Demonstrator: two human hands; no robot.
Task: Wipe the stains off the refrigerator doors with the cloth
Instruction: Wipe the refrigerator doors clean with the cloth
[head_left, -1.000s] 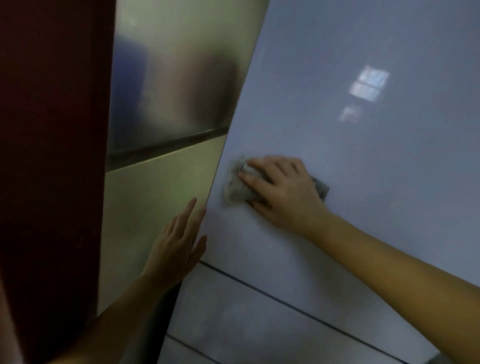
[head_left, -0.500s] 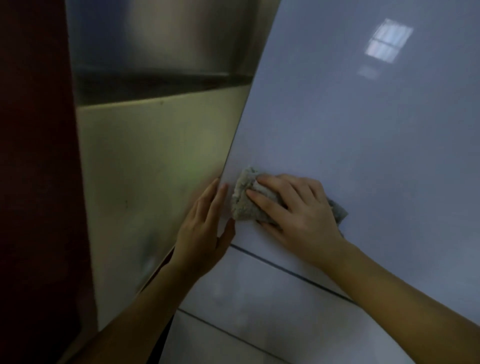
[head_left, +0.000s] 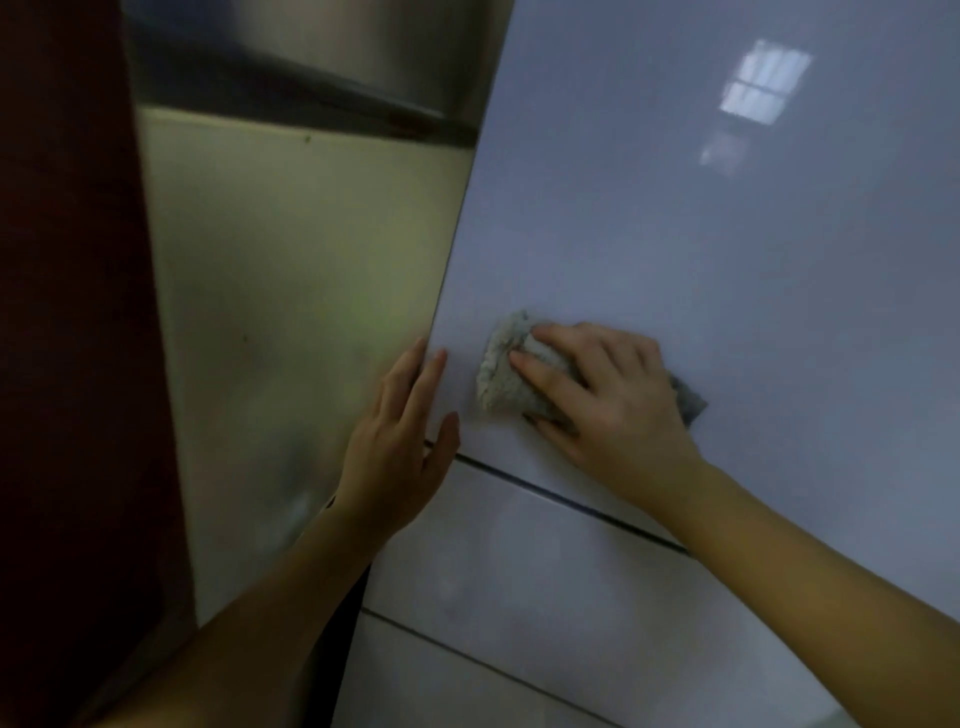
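The glossy grey-white refrigerator door fills the right of the head view. My right hand presses a crumpled grey cloth flat against the door's lower part, just above a dark seam. The cloth's far end sticks out behind the hand. My left hand lies flat on the door's left edge, fingers together and pointing up, a short gap left of the cloth. It holds nothing. No stain stands out on the door.
Below the seam are lower drawer fronts with a second seam. Left of the door stands the fridge's cream and steel side panel, with a dark red surface beyond it. A window reflection glints at the upper right.
My right hand has slid the cloth down the door toward the seam, then slightly right. My left hand moved up onto the door's edge beside it. The view shifted downward.
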